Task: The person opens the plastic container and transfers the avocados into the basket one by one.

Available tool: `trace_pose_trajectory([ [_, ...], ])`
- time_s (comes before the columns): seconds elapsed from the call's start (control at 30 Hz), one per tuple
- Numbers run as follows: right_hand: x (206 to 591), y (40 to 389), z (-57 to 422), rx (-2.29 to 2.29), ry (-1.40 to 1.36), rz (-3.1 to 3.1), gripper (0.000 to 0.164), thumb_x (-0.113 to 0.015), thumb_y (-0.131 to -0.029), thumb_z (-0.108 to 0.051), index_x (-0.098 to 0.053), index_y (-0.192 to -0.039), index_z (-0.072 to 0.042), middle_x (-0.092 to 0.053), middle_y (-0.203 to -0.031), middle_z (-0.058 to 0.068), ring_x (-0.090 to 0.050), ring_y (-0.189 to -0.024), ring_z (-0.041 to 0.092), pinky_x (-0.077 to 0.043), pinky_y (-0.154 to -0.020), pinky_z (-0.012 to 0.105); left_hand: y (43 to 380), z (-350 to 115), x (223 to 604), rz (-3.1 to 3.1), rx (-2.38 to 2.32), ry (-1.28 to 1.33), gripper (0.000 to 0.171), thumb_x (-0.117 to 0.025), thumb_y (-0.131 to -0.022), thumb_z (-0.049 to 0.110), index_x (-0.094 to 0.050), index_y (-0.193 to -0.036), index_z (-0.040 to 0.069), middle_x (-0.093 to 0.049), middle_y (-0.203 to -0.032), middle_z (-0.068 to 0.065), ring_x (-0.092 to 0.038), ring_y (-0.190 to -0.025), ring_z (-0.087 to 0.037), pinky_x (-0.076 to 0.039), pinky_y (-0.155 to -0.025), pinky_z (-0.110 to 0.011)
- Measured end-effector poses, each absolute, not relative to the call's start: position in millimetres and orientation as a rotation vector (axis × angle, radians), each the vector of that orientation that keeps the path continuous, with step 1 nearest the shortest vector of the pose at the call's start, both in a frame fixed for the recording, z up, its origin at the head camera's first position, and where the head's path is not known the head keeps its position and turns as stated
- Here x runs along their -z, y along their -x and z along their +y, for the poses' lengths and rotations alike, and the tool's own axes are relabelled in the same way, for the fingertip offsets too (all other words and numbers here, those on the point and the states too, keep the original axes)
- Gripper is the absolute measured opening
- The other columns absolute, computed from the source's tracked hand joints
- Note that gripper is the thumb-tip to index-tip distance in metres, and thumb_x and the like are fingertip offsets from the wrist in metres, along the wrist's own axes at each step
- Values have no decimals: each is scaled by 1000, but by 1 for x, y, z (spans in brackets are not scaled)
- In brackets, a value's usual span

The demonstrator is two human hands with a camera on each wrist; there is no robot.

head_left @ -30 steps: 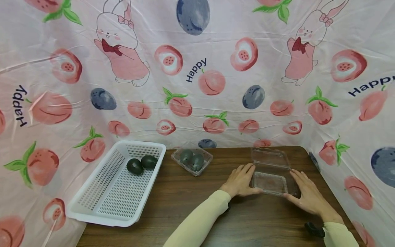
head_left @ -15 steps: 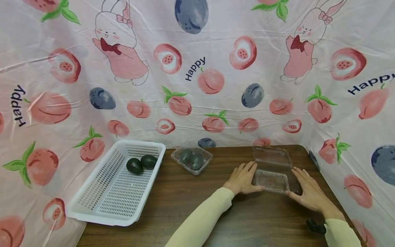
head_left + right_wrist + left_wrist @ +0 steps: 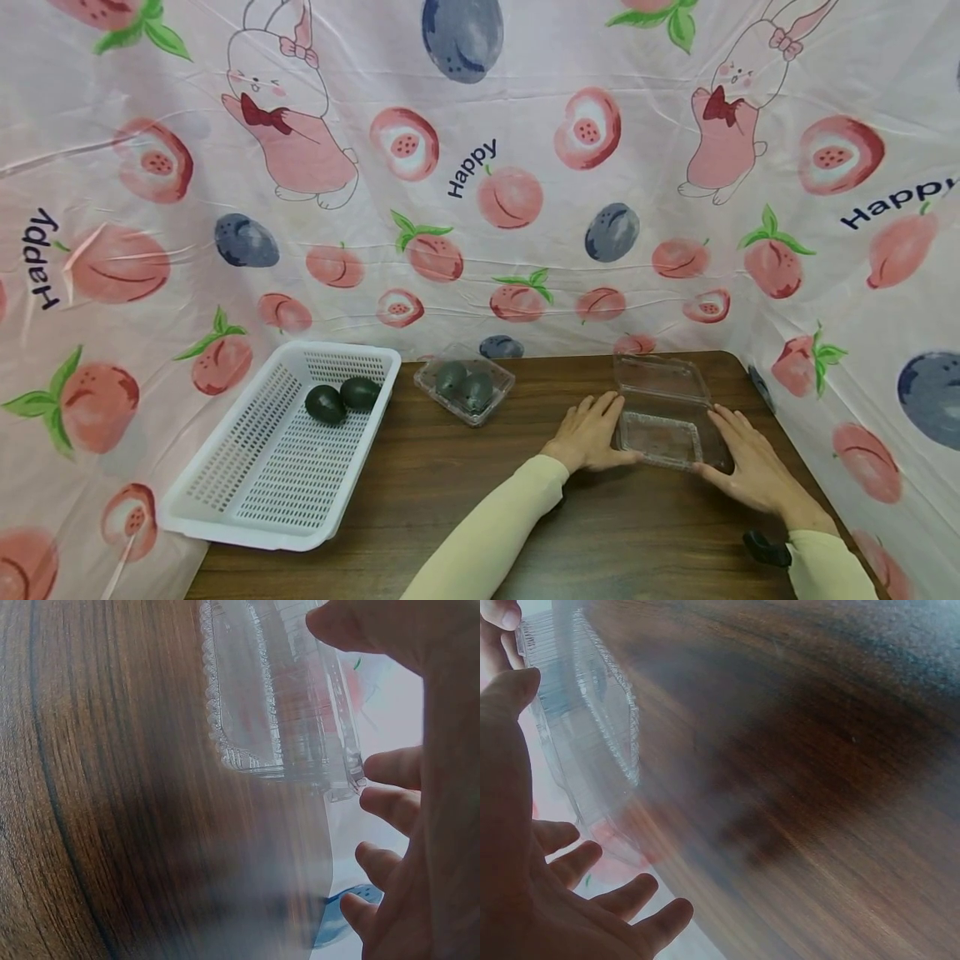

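A clear plastic clamshell box (image 3: 660,440) lies on the table at the right, its lid (image 3: 662,379) folded back toward the wall. My left hand (image 3: 588,437) is at the box's left side, fingers spread forward and thumb by the near corner. On the other side, my right hand (image 3: 750,468) rests against the box with fairly straight fingers, thumb by the near right corner. In the right wrist view the fingertips (image 3: 375,799) meet or nearly meet the rim of the box (image 3: 270,697). The left wrist view shows loosely spread fingers (image 3: 622,896) beside the box.
A white perforated basket (image 3: 174,508) at the left holds two dark green avocados (image 3: 326,405). Behind the table's middle stands another clear clamshell box (image 3: 474,417) with two avocados inside. Fruit-and-rabbit-printed cloth (image 3: 540,75) walls the wooden table (image 3: 420,500) at the back and sides.
Both hands and the clear box between them shifted slightly right and away from me, mostly in the first half second. Since then they have stayed almost still.
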State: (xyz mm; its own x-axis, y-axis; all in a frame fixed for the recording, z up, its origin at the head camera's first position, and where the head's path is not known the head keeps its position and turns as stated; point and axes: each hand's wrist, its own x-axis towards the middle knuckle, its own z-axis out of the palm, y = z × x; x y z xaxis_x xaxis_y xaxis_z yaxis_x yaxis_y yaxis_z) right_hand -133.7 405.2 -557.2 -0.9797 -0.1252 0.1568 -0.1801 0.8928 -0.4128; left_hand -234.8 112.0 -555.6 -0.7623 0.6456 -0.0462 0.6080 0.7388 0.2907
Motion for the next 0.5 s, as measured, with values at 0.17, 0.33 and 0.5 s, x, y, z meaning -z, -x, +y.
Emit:
trace_pose_trajectory([
  [0.17, 558, 131, 405, -653, -230, -2924, 100, -86, -93, -43, -41, -166, 9, -40, -171, 41, -34, -155, 73, -32, -116, 89, 234, 111, 557, 2775, -425, -975, 103, -65, -100, 81, -29, -180, 28, -28, -188, 5, -39, -171, -32, -40, -137, -57],
  [0.33, 558, 129, 404, -653, -199, -2925, 100, -84, -96, -45, -39, -169, 5, -37, -172, 41, -32, -156, 73, -29, -117, 90, 233, 110, 555, 2747, -476, -934, 103, -63, -99, 83, -24, -181, 35, -24, -190, 6, -35, -173, -32, -36, -139, -56],
  [0.5, 557, 128, 403, -637, -161, -2923, 104, -83, -96, -49, -36, -172, 3, -35, -172, 42, -30, -156, 74, -26, -119, 91, 233, 110, 555, 2741, -503, -942, 104, -64, -98, 84, -21, -182, 38, -23, -190, 4, -34, -173, -33, -36, -139, -58],
])
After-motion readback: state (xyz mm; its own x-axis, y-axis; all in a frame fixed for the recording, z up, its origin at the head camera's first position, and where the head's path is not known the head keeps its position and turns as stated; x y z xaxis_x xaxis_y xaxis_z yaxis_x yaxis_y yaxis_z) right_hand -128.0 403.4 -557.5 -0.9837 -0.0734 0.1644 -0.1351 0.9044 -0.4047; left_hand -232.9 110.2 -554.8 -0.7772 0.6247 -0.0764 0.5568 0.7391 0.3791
